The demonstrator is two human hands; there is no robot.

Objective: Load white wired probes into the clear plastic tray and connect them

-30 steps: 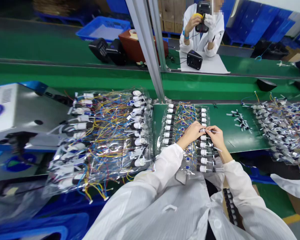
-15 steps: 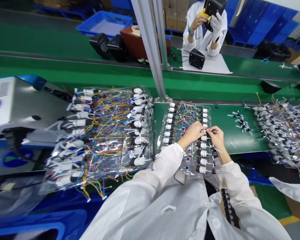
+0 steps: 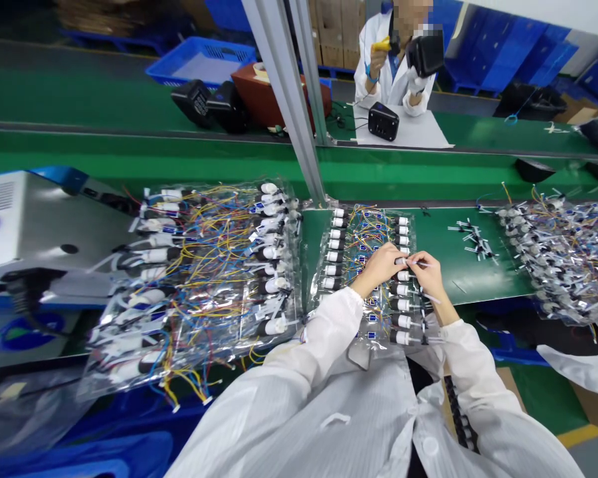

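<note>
My green bench top carries, at my twelve o'clock, a clear sheet with rows of white-and-black cylinders. One o'clock: small fittings, one white sliver. Ten o'clock: wired stack; two o'clock: second wired stack.

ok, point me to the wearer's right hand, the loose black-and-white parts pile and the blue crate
Right hand (image 3: 430, 272): head view, back of the hand.
Loose black-and-white parts pile (image 3: 476, 239): head view, about mid-pile.
Blue crate (image 3: 224, 50): head view, inside of its far wall.

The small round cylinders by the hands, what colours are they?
The small round cylinders are white and black, best seen in the head view.
</note>
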